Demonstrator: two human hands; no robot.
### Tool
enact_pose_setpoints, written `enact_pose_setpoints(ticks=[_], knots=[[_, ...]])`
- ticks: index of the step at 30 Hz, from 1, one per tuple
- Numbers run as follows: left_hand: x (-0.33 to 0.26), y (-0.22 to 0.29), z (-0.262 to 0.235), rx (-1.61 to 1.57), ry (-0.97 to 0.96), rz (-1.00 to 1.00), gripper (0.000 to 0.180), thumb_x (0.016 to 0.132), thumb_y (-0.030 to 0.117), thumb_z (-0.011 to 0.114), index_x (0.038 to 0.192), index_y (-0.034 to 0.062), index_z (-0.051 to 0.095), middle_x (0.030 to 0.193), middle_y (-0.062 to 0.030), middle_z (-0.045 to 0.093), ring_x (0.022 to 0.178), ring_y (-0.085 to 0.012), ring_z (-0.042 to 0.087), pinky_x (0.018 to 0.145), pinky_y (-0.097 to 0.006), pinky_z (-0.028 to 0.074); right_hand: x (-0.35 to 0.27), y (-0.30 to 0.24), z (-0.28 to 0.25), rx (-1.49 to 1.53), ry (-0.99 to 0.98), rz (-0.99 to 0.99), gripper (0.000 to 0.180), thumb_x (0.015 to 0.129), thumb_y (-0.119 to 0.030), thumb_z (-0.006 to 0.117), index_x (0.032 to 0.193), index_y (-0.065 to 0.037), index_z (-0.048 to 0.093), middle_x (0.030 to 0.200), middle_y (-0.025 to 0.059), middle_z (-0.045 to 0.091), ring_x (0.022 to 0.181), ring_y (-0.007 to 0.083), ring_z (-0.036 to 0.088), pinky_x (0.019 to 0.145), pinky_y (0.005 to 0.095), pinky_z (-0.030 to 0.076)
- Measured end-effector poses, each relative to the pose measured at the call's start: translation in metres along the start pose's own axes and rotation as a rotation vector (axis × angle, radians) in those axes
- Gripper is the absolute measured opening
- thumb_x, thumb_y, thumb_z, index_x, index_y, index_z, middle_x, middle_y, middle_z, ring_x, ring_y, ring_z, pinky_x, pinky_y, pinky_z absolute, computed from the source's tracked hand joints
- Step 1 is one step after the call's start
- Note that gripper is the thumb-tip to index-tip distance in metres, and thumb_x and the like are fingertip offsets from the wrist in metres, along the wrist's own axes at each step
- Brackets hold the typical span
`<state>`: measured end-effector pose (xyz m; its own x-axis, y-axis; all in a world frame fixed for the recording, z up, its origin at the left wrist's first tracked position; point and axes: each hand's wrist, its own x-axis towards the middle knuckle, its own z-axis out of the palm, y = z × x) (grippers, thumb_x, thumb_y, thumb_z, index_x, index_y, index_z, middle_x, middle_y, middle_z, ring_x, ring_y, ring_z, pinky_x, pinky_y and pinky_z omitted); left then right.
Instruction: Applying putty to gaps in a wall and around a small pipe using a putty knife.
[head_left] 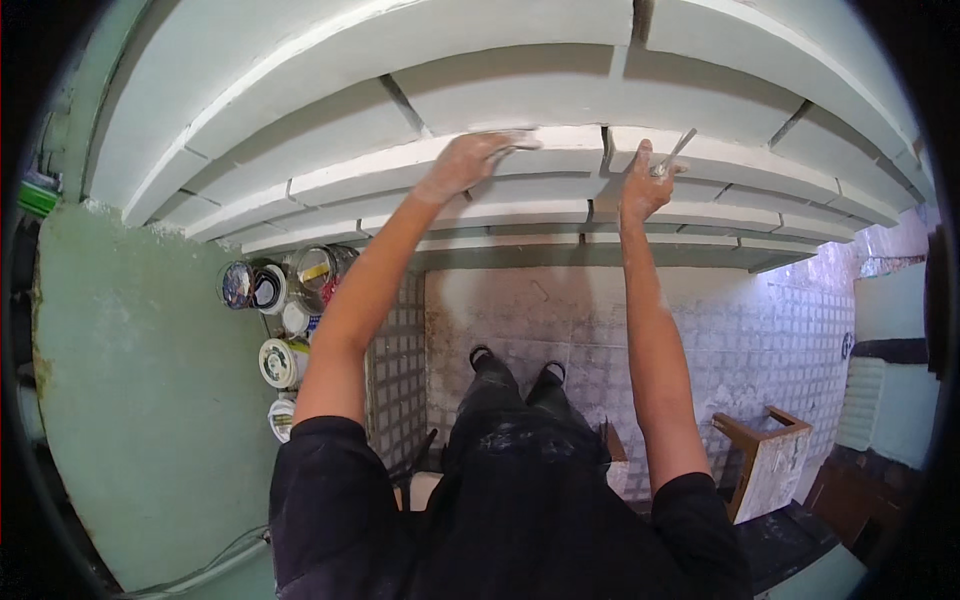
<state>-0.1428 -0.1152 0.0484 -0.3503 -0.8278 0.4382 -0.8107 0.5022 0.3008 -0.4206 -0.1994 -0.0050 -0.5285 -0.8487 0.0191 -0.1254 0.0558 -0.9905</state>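
Observation:
In front of me rise stepped rows of white plaster-like blocks (350, 182), with narrow dark gaps between some of them. My left hand (465, 165), dusted white, is closed and lies along the top edge of a middle row. Something thin and greyish shows at its fingertips, too small to make out. Further right, my right hand (648, 190) grips a thin, flat grey tool (684, 144) that points up and to the right. Its thumb is raised, and white dust covers the fingers. This hand is in front of the same row, right of a vertical gap.
Several tubs and jars (283, 363) stand on the left beside a green surface (140, 340). Below the blocks lies a patterned tile floor (680, 330), where my feet are. A small wooden stool-like piece (775, 455) stands at lower right, with pale furniture (890, 400) beyond it.

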Motion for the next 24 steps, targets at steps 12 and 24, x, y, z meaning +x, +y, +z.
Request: enact_pose_setpoints(ticks=[12,24], knots=[[-0.062,0.003,-0.029,0.017,0.238,-0.374,0.029,0.091,0.018,0.063,0.119,0.0164,0.068,0.115,-0.0113,0.068,0.103,-0.0311,0.066,0.091,-0.038,0.053,-0.006,0.013,-0.074,-0.329,-0.376,-0.633,0.068,0.098,-0.040,0.050,0.149,0.001,0.030,0.132,0.0252,0.055,0.121,0.0412,0.054,0.102,0.0442,0.041],[-0.062,0.045,-0.001,0.003,0.417,-0.380,0.027,0.086,0.015,0.061,0.111,0.0060,0.068,0.103,-0.0196,0.069,0.086,-0.0389,0.068,0.082,-0.046,0.055,0.005,-0.086,-0.029,-0.686,-0.979,-1.146,0.041,0.091,-0.034,0.063,0.125,-0.014,0.054,0.095,0.0140,0.062,0.079,0.0396,0.063,0.067,0.0496,0.050]])
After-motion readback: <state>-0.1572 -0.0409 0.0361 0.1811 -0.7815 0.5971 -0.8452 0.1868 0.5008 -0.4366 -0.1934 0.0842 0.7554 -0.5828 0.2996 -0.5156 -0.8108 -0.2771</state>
